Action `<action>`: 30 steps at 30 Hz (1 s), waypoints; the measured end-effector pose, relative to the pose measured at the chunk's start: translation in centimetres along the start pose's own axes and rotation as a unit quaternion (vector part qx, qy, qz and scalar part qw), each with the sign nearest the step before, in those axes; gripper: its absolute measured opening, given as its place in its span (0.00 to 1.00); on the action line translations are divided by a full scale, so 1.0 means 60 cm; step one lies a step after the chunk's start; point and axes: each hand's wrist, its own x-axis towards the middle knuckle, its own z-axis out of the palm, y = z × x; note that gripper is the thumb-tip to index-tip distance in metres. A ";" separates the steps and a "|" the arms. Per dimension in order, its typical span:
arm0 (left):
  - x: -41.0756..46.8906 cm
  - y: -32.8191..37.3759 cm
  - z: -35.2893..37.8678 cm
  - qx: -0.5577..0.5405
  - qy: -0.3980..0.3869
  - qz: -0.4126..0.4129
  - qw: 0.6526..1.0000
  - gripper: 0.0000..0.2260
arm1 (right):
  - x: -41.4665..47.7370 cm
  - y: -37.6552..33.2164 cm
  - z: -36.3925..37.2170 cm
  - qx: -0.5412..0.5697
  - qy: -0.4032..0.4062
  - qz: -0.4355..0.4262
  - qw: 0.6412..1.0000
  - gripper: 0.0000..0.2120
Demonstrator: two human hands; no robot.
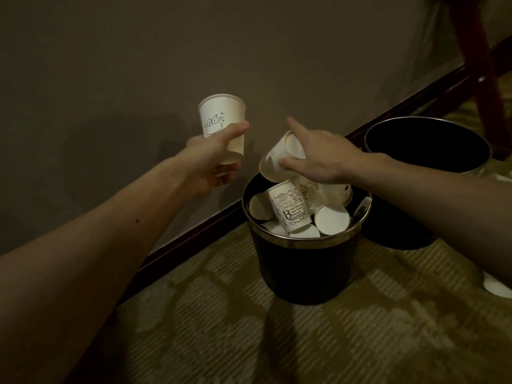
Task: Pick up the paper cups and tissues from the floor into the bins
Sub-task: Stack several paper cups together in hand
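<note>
My left hand (214, 159) grips an upright white paper cup (221, 117) with a cartoon face, held left of the near bin and in front of the wall. My right hand (318, 156) holds a tilted white paper cup (279, 159) just above the near black bin (304, 261), thumb and fingers round it, index finger pointing out. That bin is filled nearly to its metal rim with several paper cups (291, 209), one printed with "Sweet Lunch Dinner". A second black bin (426, 145) stands behind to the right, its inside dark.
A grey wall with a dark wooden baseboard (194, 239) runs diagonally behind the bins. Patterned green carpet (249, 328) covers the floor. A white cup (496, 286) lies on the carpet at the right edge under my forearm. A dark red furniture leg (476, 65) stands at the upper right.
</note>
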 end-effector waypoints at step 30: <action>0.023 -0.045 0.001 0.105 -0.127 0.046 0.985 0.25 | 0.031 -0.037 0.004 0.380 -0.033 0.047 0.923 0.23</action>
